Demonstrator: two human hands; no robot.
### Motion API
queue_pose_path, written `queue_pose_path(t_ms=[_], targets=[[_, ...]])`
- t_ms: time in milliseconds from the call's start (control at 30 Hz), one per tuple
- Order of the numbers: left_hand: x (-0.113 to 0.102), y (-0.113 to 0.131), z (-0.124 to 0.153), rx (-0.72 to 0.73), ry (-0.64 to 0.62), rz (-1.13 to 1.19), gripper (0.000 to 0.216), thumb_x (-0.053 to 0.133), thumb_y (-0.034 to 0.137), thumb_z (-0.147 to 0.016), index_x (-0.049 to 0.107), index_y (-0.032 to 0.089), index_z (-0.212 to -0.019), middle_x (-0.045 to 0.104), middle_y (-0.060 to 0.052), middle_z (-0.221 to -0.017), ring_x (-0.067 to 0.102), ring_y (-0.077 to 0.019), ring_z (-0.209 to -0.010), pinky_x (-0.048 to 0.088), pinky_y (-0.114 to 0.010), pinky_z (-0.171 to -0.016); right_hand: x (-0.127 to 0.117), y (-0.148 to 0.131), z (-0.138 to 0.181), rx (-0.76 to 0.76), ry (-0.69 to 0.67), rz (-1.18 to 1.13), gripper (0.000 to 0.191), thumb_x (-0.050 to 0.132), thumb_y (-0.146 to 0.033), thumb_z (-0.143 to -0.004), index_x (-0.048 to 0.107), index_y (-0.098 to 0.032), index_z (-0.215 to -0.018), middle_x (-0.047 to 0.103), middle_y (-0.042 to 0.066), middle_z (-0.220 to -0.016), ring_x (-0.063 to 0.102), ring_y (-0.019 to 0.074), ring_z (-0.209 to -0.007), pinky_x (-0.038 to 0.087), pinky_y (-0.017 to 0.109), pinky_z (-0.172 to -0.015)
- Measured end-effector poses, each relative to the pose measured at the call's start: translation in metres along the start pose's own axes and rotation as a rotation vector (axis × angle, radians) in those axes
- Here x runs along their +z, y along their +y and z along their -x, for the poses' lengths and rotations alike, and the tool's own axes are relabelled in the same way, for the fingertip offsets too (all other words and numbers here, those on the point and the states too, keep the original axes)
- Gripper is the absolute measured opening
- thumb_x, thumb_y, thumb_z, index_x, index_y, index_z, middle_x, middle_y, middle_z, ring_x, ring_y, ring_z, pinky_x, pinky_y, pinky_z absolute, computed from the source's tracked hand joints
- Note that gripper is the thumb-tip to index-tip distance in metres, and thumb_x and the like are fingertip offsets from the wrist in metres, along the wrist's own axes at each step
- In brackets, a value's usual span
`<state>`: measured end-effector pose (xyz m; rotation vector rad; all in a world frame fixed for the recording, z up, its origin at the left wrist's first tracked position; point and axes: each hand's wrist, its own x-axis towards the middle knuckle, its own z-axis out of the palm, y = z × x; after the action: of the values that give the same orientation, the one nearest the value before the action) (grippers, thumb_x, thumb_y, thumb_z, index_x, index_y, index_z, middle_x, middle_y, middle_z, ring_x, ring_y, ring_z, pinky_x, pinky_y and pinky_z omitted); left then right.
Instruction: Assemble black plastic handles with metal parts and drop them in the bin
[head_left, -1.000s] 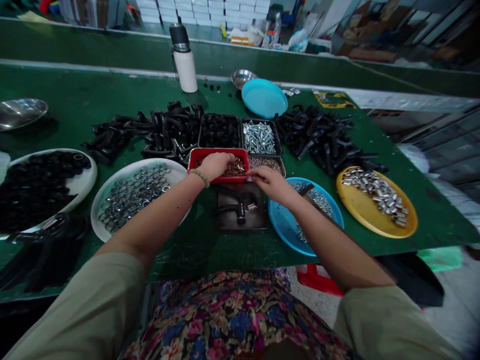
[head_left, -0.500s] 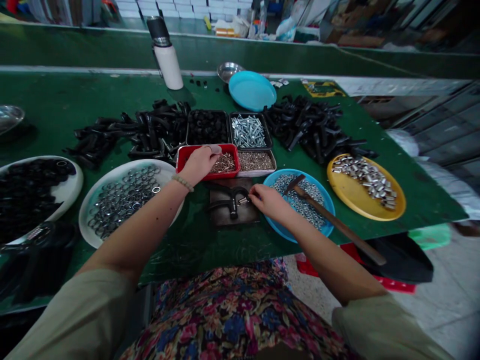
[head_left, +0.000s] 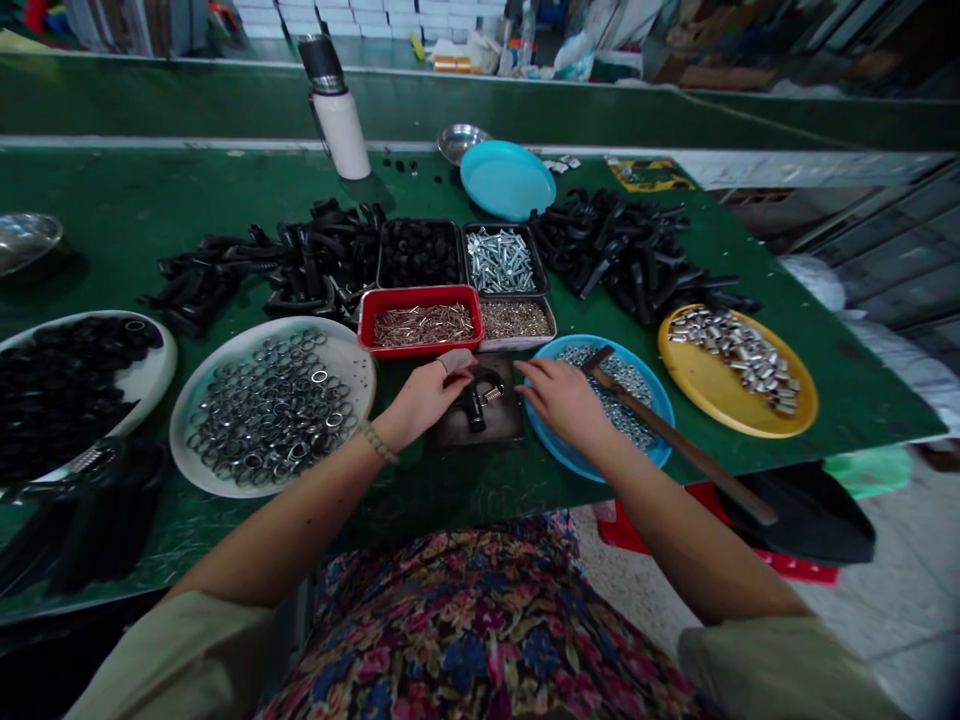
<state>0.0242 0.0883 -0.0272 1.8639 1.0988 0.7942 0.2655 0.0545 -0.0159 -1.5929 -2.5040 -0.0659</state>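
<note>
My left hand (head_left: 427, 400) is over the left side of a black, forked tool part (head_left: 475, 408) with a small spring (head_left: 492, 395). Its thumb and fingers are pinched together; whatever is between them is too small to make out. A dark metal plate (head_left: 499, 428) lies under the part. On the plate's right side, my right hand (head_left: 559, 400) hovers by the rim of a blue dish (head_left: 664, 445) of small metal pieces, thumb and fingers slightly apart. Just beyond the plate sits a red tray (head_left: 367, 335) of thin copper-coloured pins (head_left: 424, 325).
A hammer (head_left: 675, 435) rests across the blue dish. Left is a white dish (head_left: 184, 440) of metal rings; right, a yellow dish (head_left: 697, 395) of metal sleeves. Behind are a tray of screws (head_left: 499, 262), black part piles (head_left: 622, 250) and a flask (head_left: 341, 130).
My left hand has come out of the red tray, back toward me and over the black part. My right hand has drawn slightly away from the part, its fingers loosening.
</note>
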Motion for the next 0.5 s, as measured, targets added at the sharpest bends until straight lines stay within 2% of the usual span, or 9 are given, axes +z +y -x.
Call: queue_pose_path(t_ms=[100, 267, 367, 433, 500], targets=[[0.000, 0.006, -0.001, -0.014, -0.025, -0.086, 0.022, 0.050, 0.018, -0.088, 0.065, 0.016, -0.104, 0.070, -0.005, -0.109, 0.065, -0.0179, -0.100, 0.046, -0.032, -0.100, -0.008, 0.040, 0.023, 0.204, 0.049, 0.063, 0.038, 0.042, -0.035, -0.096, 0.059, -0.013, -0.121, 0.063, 0.015, -0.115, 0.056, 0.0284, -0.105, 0.042, 0.039, -0.089], [0.005, 0.002, -0.003, -0.059, -0.049, -0.189, 0.024, 0.050, 0.013, -0.086, 0.065, 0.016, -0.104, 0.071, -0.005, -0.101, 0.065, -0.0180, -0.096, 0.047, -0.033, -0.098, -0.007, 0.092, 0.056, 0.441, -0.078, 0.220, 0.037, 0.043, -0.039, -0.094, 0.062, -0.014, -0.114, 0.065, 0.016, -0.109, 0.058, 0.0309, -0.100, 0.044, 0.041, -0.083], [0.007, 0.004, -0.005, -0.038, -0.061, -0.266, 0.039, 0.050, 0.009, -0.083, 0.056, 0.015, -0.121, 0.068, -0.006, -0.100, 0.064, -0.0172, -0.092, 0.050, -0.031, -0.092, -0.001, 0.106, 0.061, 0.489, -0.178, 0.175, 0.039, 0.043, -0.042, -0.094, 0.061, -0.013, -0.112, 0.066, 0.017, -0.105, 0.060, 0.0294, -0.097, 0.046, 0.039, -0.080], [0.006, 0.012, -0.005, 0.021, -0.074, -0.374, 0.050, 0.046, 0.010, -0.085, 0.045, 0.017, -0.134, 0.064, -0.008, -0.107, 0.062, -0.0177, -0.092, 0.050, -0.031, -0.089, 0.002, 0.109, 0.059, 0.484, -0.238, 0.124, 0.038, 0.047, -0.044, -0.092, 0.060, -0.013, -0.110, 0.067, 0.016, -0.104, 0.062, 0.0283, -0.095, 0.047, 0.038, -0.078], [0.006, 0.025, -0.004, 0.093, -0.122, -0.521, 0.049, 0.041, 0.014, -0.089, 0.040, 0.019, -0.138, 0.058, -0.011, -0.116, 0.062, -0.0187, -0.091, 0.049, -0.032, -0.085, 0.002, 0.108, 0.056, 0.441, -0.279, 0.093, 0.034, 0.051, -0.040, -0.090, 0.059, -0.012, -0.109, 0.066, 0.016, -0.104, 0.062, 0.0278, -0.097, 0.047, 0.037, -0.080]])
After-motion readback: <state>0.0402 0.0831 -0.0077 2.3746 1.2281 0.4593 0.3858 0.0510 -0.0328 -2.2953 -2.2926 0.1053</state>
